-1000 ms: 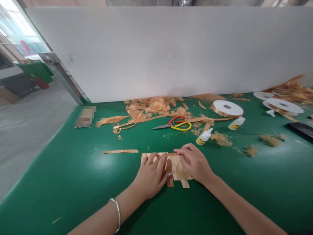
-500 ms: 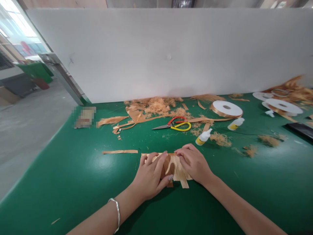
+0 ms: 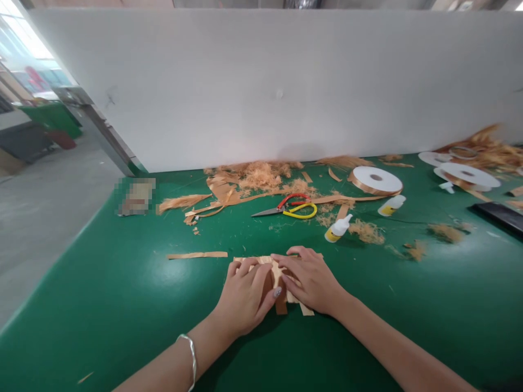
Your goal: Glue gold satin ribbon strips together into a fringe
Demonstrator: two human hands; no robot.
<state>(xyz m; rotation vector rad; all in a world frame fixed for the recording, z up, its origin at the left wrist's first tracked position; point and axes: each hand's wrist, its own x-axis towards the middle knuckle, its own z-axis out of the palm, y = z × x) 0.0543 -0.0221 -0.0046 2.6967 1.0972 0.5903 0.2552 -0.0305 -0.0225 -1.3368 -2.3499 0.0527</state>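
Note:
Both hands rest on a piece made of tan ribbon strips [image 3: 281, 308] that lies on the green table. My left hand [image 3: 247, 291] covers its left part, fingers stretched over the strips and thumb pointing right. On the right part lies my right hand [image 3: 312, 280], its fingers extended and pressing flat near the piece's middle. Loose strip ends hang out below, toward me. Much of the piece is hidden under the hands. A single cut ribbon strip [image 3: 197, 255] lies just to the left.
Scissors [image 3: 286, 208] with red and yellow handles lie beyond the hands. Two small glue bottles [image 3: 337, 230] and a ribbon spool [image 3: 376, 178] sit to the right. Tan fibre scraps [image 3: 261, 177] line the white partition [image 3: 261, 81]. A black object [image 3: 498, 219] lies far right.
My right hand has moved left and flattened over the strips, its fingertips now close to the left hand. My left hand stays on the left part. The view has shifted slightly.

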